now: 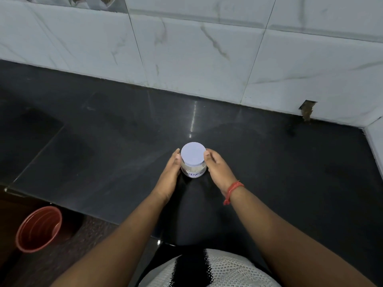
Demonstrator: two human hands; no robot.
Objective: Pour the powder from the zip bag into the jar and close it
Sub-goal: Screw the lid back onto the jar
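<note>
On the counter (269,162), both hands hold the lidded jar (193,160).

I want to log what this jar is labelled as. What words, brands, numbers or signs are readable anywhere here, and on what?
"NDE": partial dark letters on the white label on the side of the jar; the word's start is hidden by the left hand, and its end curves out of sight beside the right hand.
Lid: plain, no text.
No other text shows in this view.

Single head view, close, looking steeply down over counter (269,162) toward tiled wall (186,48)
</note>
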